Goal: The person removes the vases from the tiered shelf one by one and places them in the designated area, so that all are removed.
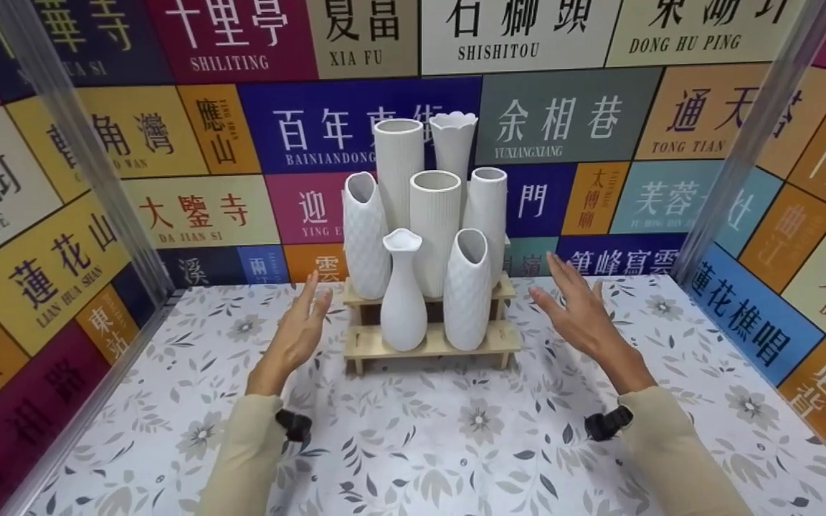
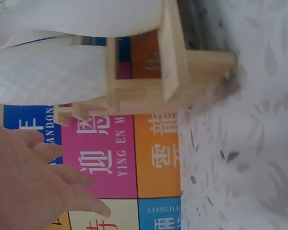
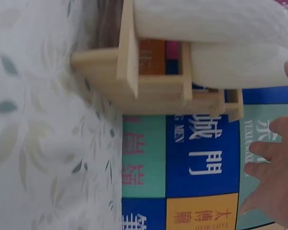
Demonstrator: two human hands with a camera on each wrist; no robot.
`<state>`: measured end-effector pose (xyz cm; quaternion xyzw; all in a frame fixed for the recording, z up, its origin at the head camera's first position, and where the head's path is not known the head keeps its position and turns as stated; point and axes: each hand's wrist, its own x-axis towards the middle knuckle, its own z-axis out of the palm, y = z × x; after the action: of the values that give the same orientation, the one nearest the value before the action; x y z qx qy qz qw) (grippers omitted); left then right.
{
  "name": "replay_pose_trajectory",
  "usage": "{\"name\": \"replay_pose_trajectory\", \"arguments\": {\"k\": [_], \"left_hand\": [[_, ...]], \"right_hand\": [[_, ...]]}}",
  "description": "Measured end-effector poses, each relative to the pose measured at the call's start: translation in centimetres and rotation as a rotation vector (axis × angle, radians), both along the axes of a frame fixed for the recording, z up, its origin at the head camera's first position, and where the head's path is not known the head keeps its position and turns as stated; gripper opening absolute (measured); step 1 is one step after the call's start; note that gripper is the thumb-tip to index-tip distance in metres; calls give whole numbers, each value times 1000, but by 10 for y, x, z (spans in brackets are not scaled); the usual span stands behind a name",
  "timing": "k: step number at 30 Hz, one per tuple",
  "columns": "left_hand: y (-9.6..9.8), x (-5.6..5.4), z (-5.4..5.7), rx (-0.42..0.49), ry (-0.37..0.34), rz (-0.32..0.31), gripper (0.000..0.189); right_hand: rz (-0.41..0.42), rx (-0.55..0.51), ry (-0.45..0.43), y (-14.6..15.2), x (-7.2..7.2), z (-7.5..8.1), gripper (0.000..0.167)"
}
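Note:
A stepped wooden stand (image 1: 431, 344) holds several white vases in tiers. On its lowest step are a slim-necked vase (image 1: 404, 308) and a textured vase with a slanted mouth (image 1: 467, 301). Behind them rise a ribbed cylinder vase (image 1: 435, 229), another slanted-mouth vase (image 1: 366, 244) and, at the top, a scalloped-rim vase (image 1: 454, 143). My left hand (image 1: 297, 330) is held up left of the stand, fingers extended, apart from it. On the other side my right hand (image 1: 581, 312) is raised likewise, fingers spread and touching nothing. Both wrist views show the stand's side beyond each hand.
A white cloth with grey flowers and leaves (image 1: 477, 444) covers the table. Colourful sign-patterned panels (image 1: 556, 115) enclose the back and sides, with clear corner posts (image 1: 97, 150) at left and right. Each wrist wears a black strap device (image 1: 295, 426).

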<state>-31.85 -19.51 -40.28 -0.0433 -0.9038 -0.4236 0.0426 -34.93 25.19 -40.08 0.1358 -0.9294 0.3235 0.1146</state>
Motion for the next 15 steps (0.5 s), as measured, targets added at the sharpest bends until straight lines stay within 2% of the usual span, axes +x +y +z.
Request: {"name": "replay_pose_trajectory", "arguments": {"k": [5,8,13,15], "left_hand": [[6,4,4,149,35,17,70],[9,7,3,294,57,4,70],[10,9,-5,594,1,10,72],[11,10,-10,678,-32,24,71]], "right_hand": [[15,-208,26,-11,11,4,68],[21,-336,27,-18,16,5,65],[66,-531,2,-32,21,9,62],[83,-615,-3,-39,22,11,60]]}}
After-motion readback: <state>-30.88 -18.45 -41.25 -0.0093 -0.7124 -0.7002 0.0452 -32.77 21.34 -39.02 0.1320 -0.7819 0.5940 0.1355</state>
